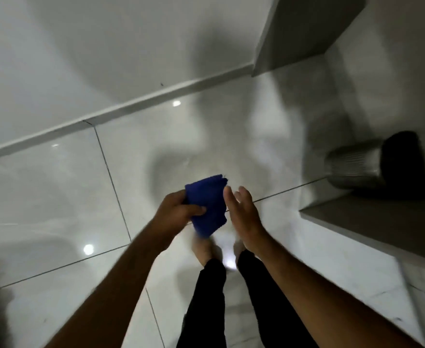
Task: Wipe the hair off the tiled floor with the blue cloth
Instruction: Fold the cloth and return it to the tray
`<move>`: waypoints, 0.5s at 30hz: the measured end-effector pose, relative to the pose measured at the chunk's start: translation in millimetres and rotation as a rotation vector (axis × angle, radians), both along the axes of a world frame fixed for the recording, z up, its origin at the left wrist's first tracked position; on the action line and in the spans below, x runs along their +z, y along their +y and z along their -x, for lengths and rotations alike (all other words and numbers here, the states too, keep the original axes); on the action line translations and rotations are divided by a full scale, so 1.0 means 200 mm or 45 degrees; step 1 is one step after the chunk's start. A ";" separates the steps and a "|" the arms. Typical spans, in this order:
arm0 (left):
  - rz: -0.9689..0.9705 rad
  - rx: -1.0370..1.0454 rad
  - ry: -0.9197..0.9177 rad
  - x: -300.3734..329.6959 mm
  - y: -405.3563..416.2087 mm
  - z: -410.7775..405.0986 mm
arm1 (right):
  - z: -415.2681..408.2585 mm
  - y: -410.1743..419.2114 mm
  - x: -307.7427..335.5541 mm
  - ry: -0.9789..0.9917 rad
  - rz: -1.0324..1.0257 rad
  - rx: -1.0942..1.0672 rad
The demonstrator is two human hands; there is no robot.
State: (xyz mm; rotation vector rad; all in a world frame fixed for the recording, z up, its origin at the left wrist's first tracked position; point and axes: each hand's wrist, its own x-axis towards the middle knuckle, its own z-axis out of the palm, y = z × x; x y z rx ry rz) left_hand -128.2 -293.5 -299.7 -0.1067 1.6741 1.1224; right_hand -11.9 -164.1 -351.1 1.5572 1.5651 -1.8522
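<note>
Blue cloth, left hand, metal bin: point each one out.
blue cloth (207, 204): head view, middle of the folded fabric.
left hand (176, 212): head view, back of the hand gripping the cloth.
metal bin (352, 164): head view, its ribbed side wall.

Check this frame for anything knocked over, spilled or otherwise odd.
One thing stands out: a ribbed metal bin with a black liner seems to lie on its side on the tiled floor, in the corner at right. The left hand holds the blue cloth off the floor; the right hand is open. No spill shows.
</note>
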 end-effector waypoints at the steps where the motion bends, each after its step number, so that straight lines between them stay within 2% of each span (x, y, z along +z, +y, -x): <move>1: -0.084 0.059 -0.045 0.25 -0.04 0.02 | 0.02 0.03 0.24 0.079 0.082 -0.041; 4: -0.306 0.187 -0.187 0.86 -0.11 0.03 | 0.03 0.08 0.89 0.257 0.113 0.033; 6: -0.319 0.212 -0.182 1.12 -0.13 0.00 | 0.01 0.10 1.26 0.352 0.030 0.109; 8: -0.267 0.176 -0.080 1.33 -0.13 -0.04 | -0.02 0.11 1.55 0.402 -0.013 0.194; 11: -0.310 0.142 0.075 1.57 -0.10 -0.05 | -0.05 0.11 1.84 0.439 -0.225 0.386; 15: -0.474 0.089 0.194 1.78 0.02 -0.03 | -0.08 0.13 2.04 0.459 -0.575 0.343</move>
